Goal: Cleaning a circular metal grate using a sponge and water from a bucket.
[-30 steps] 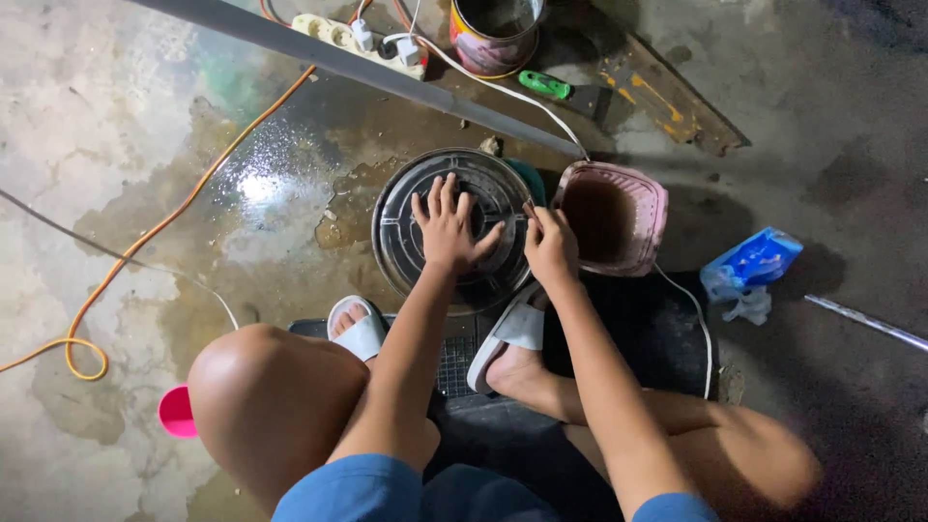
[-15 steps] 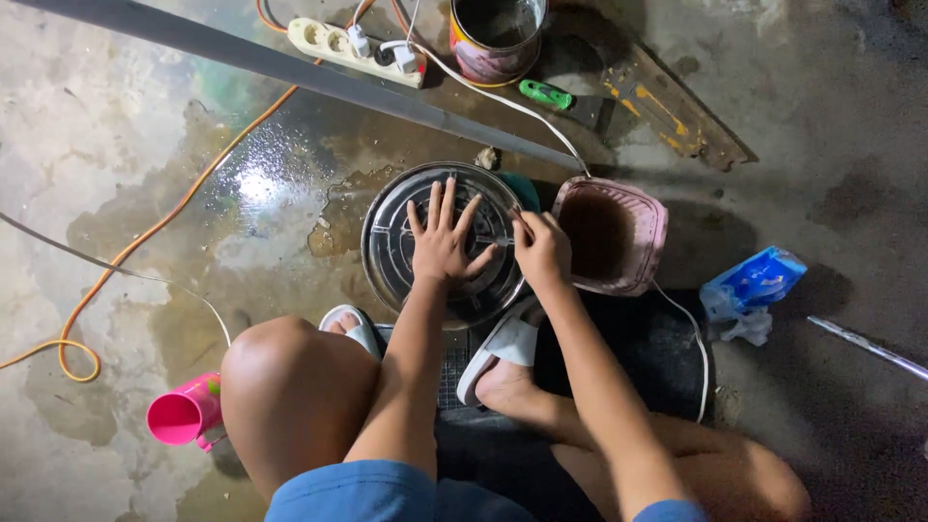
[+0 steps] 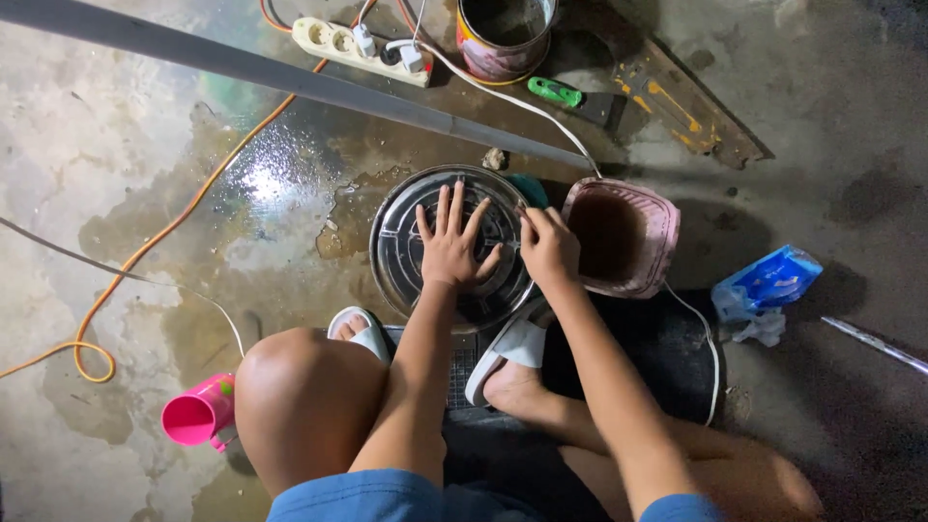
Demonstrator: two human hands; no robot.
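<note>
A person is squatting over a wet concrete floor [image 3: 145,164], and the left hand [image 3: 452,246] is lying flat with its 5 fingers spread wide on a round metal fan grille [image 3: 401,246] that is resting on the floor just in front of the 2 white sandals [image 3: 512,346]. The right hand [image 3: 549,249] is sitting at the grille's right edge with its fingers curled in; whether it is gripping the rim or something small I cannot tell. Just beside that hand a pink square basket [image 3: 657,227] is standing upright, and its inside is looking dark, so its contents cannot be made out. Above it a paint can [image 3: 503,39] is standing open, its inside also shadowed. Near the person's left knee a pink cup [image 3: 198,416] is lying on its side, showing nothing in it. A white power strip [image 3: 338,41] is lying beside the can, and an orange cable [image 3: 155,242] is trailing across the floor. A blue packet [image 3: 768,280] is lying well apart to the right.
</note>
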